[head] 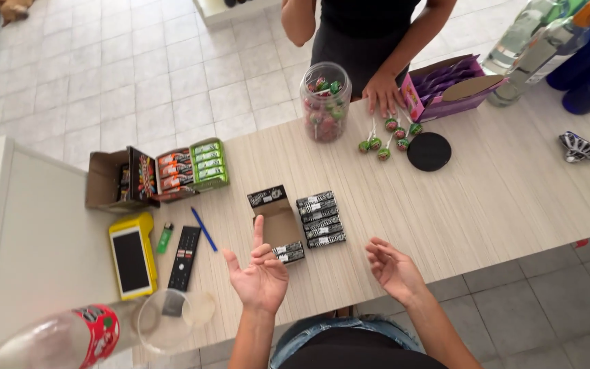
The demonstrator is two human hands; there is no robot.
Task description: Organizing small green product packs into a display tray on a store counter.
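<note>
Hovering palm-up over the tabletop (486, 205), left hand (261, 273) empty, fingers spread, beside the small open candy box (278, 222). Right hand (392, 268) likewise open, gripping nothing.

one head view, steeply down over the counter (486, 205).

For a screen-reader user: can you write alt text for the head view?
Two open, empty hands, left and right, hover palms-up over a counter by a small open box and black candy rolls. Across it, another person's hand touches lollipops near a jar.
</note>
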